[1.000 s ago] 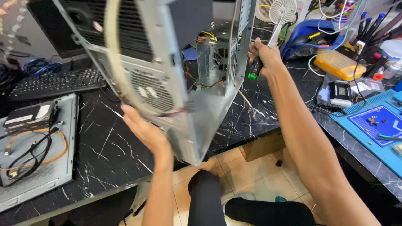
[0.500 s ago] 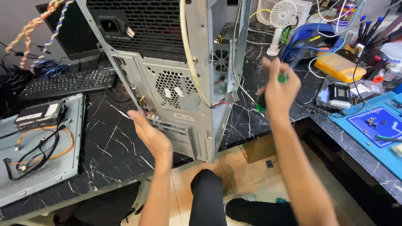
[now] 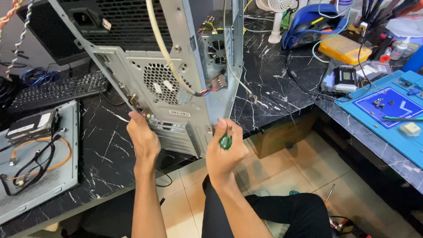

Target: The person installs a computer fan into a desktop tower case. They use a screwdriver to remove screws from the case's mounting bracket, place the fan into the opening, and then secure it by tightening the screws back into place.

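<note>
Grey metal computer tower case (image 3: 176, 88) stands tilted on black marble-pattern table (image 3: 92, 176), rear panel toward camera. Left hand (image 3: 142, 136) flat against case's lower left edge, fingers open. Right hand (image 3: 225, 147) closed around green-handled screwdriver (image 3: 226, 140) at case's lower right corner. Cream cable (image 3: 161, 48) hangs across rear fan grille. Black keyboard (image 3: 57, 90) behind; detached grey side panel (image 3: 57, 176) with orange wires at left; blue work mat (image 3: 387, 108) well apart at right.

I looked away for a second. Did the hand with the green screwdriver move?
Yes. The right hand came from the case's far open side, above the black table, to the case's near bottom corner, still holding the screwdriver.
</note>
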